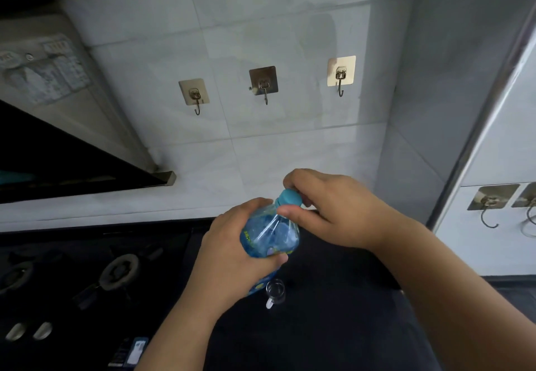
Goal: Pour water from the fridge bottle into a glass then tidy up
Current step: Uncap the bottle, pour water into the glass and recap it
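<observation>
We see the left hand [232, 250] wrapped around a blue bottle [271, 233] held above the dark counter [333, 327]; right hand [327, 208] fingers [291, 211] pinch its teal cap [290, 197]. A glass [275, 291] stands below. The label's writing is unreadable.

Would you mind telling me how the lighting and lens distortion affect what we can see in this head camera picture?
Head view: the tiled wall is evenly lit, while the dark counter and stove are underexposed, so the glass barely stands out; wide-angle distortion bends the fridge edge; the bottle, its cap and both hands, left and right, look slightly soft.
</observation>
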Motion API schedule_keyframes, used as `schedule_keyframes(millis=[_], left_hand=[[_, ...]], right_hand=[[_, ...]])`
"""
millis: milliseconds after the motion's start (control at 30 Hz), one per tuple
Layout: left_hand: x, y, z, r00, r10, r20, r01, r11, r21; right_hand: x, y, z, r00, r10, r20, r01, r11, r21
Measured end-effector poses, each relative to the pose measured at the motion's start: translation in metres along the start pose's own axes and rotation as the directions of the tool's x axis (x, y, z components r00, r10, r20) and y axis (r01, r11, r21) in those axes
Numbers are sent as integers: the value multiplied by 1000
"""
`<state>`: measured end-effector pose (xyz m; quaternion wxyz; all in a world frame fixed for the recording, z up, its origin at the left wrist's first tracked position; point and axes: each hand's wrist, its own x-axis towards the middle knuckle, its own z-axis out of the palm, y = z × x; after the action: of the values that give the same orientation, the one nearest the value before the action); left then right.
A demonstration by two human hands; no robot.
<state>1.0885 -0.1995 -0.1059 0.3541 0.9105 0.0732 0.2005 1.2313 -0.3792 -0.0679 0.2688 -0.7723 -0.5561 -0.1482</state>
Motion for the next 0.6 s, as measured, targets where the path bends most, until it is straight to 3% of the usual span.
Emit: schedule_keyframes(millis=[100, 167, 200, 300, 367, 400, 467, 533, 600], left_hand=[[-1, 9, 4, 997, 72, -38, -67, 992, 111], [1, 10, 7, 996, 69, -60, -51, 966, 254], [1, 7, 8, 997, 43, -61, -25, 965, 261], [1, -2, 1, 1000, -22, -1, 22, 998, 54], [2, 0, -4, 999, 17, 51, -15, 999, -32], [2, 5, -5, 997, 42, 65, -40, 999, -33], [2, 12, 0, 995, 92, 25, -93, 995, 44], [2, 12, 8, 998, 62, -29, -57, 986, 157], [-1, 8, 11, 998, 35, -49, -28, 990, 141]], right_hand=[[2, -9, 13, 975, 194, -111, -202, 977, -72], [6, -12, 13, 923, 378, -64, -384, 909, -162], [7, -12, 12, 915, 403, -19, -400, 900, -175], [7, -8, 6, 990, 144, -13, -144, 982, -119], [6, -6, 12, 992, 12, -123, -25, 995, -99], [6, -8, 16, 979, 20, -201, -37, 996, -83], [11, -20, 21, 935, 216, -280, -246, 966, -75], [16, -28, 19, 863, 480, -158, -499, 858, -122], [14, -24, 17, 870, 490, -60, -493, 852, -179]])
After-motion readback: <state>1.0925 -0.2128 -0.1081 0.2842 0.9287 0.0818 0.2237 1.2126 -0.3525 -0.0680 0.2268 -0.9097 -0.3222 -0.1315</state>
